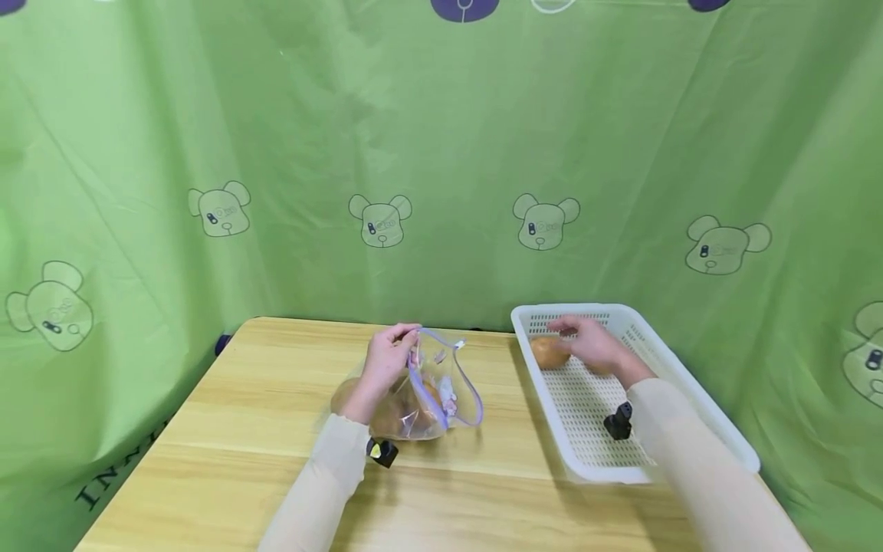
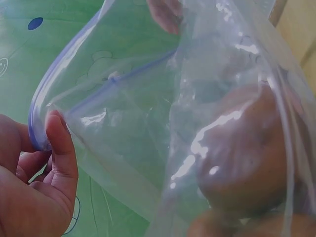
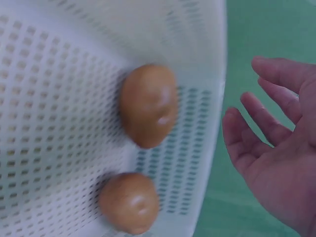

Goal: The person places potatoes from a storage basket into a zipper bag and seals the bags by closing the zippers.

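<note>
Potatoes are the items handled: two lie loose in the white perforated basket [image 1: 697,399], and others sit inside the clear zip bag [image 1: 441,399].

Left hand [image 1: 388,360]: thumb and fingers pinch the bag's blue zip rim at its near-left edge. In the left wrist view the thumb [image 2: 61,148] presses the zip strip [image 2: 39,106] against the curled fingers, holding the mouth wide. A bagged potato [image 2: 247,148] rests below and to the right of the thumb, against the plastic wall; parts of further potatoes show beneath it at the bag's bottom.

Right hand [image 1: 589,343]: fingers are spread and relaxed, gripping nothing, held over the far end of the basket. In the right wrist view the fingers [image 3: 269,123] are straight, apart from both potatoes. The upper potato [image 3: 148,104] lies nearest the fingertips, beside the basket's slotted end wall. The lower potato [image 3: 129,201] lies just beside it, not touching, at the same wall.

Bag and basket both stand on the wooden table [image 1: 228,429], the bag to the left of the basket.
</note>
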Tool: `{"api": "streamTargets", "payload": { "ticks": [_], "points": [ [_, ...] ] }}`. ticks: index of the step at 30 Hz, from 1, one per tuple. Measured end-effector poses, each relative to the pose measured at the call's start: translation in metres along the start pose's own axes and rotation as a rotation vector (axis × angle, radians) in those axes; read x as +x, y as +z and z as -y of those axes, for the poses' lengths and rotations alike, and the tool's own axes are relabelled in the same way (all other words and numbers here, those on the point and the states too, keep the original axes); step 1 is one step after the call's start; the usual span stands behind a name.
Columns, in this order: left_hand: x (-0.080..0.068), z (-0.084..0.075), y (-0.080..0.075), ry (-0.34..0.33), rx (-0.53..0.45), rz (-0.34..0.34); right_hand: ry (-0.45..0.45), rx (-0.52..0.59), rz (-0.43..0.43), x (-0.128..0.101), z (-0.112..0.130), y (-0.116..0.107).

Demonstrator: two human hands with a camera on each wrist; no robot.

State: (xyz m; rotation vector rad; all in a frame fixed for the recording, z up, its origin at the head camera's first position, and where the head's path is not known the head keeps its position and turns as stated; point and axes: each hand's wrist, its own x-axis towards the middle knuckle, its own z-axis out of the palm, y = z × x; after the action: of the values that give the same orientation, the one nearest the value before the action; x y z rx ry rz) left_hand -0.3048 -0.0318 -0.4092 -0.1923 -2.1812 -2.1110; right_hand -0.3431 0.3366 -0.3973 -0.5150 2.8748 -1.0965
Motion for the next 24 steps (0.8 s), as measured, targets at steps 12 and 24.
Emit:
{"api": "streamTargets", "payload": {
  "ticks": [12,24],
  "points": [
    [-0.023,-0.032,-0.003,0.016,0.002,0.011,0.069,0.088,0.087,0.02,-0.039,0.013],
    [-0.014,-0.019,-0.004,0.013,0.003,0.016,0.018,0.036,0.07,0.024,-0.063,0.02]
  ]
}}
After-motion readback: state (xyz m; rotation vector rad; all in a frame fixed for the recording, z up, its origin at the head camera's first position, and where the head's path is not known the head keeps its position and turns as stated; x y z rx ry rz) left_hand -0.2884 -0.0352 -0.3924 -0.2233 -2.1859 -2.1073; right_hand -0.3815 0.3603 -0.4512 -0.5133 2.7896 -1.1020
